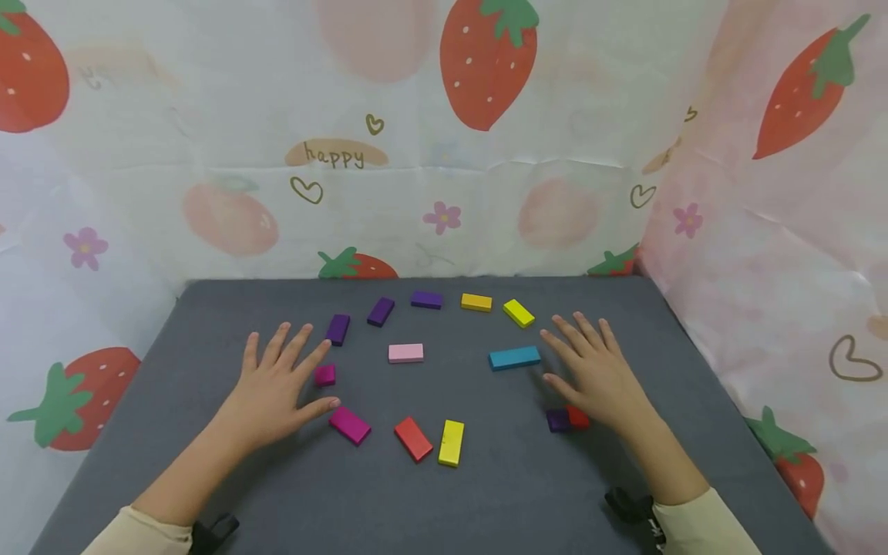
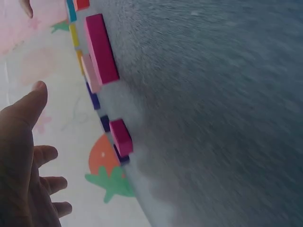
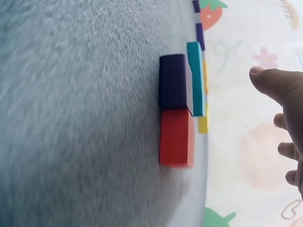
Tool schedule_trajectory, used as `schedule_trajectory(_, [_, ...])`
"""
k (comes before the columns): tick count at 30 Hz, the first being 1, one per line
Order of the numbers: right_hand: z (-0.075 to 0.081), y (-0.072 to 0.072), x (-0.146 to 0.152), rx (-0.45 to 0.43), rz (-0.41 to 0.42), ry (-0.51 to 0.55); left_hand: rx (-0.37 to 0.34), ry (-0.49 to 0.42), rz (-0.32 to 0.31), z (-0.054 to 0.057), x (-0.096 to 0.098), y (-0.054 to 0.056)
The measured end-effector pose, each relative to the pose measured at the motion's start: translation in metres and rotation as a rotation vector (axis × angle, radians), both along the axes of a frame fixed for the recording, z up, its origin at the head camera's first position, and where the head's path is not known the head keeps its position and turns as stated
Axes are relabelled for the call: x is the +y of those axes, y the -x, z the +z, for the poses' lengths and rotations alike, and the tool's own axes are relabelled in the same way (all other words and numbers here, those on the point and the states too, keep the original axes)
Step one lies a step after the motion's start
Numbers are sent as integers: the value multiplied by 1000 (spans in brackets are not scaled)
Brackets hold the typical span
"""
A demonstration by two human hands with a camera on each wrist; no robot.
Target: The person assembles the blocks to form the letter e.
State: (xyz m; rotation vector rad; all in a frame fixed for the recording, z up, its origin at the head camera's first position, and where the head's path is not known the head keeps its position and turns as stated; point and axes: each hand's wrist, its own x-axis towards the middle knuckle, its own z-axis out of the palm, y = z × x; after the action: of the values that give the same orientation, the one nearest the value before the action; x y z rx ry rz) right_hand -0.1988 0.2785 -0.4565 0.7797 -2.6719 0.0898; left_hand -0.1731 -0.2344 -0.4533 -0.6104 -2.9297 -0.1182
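My left hand (image 1: pixel 274 393) hovers with spread fingers over the left of the grey table, holding nothing. Close to its thumb and index finger lie a long magenta block (image 1: pixel 350 425), a short magenta block (image 1: pixel 325 375) and a purple block (image 1: pixel 338 329). On the right, my right hand (image 1: pixel 597 374) is also spread and holds nothing. Beside its fingertips is a blue block (image 1: pixel 514 358). Under its thumb side a dark purple block (image 3: pixel 173 82) and a red block (image 3: pixel 175 137) touch end to end; in the head view the hand partly hides the red one.
A pink block (image 1: pixel 405 353) lies mid-table. Nearer the front are an orange-red block (image 1: pixel 413 439) and a yellow block (image 1: pixel 451 443). Along the back sit two more purple blocks, an orange block (image 1: pixel 476 302) and another yellow block (image 1: pixel 519 313). Strawberry-printed cloth (image 1: pixel 444 154) surrounds the table (image 1: pixel 486 509).
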Motion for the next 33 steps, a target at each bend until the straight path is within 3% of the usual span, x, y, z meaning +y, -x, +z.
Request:
schedule_trajectory(8, [-4,12,-17,-42,13,-23,-1,7,-47,-4,29,22])
schedule_trajectory(17, [-7,25,-36,-128,36,17,-58,-32,-67,-7,58,43])
schedule_trajectory(25, [-11,35,-44,-237,30,74,-113,-128,-82,-16,70,60])
schedule_trajectory(33, [-14,43,-47,-305,41,114,-221,-250,-87,-19,83,75])
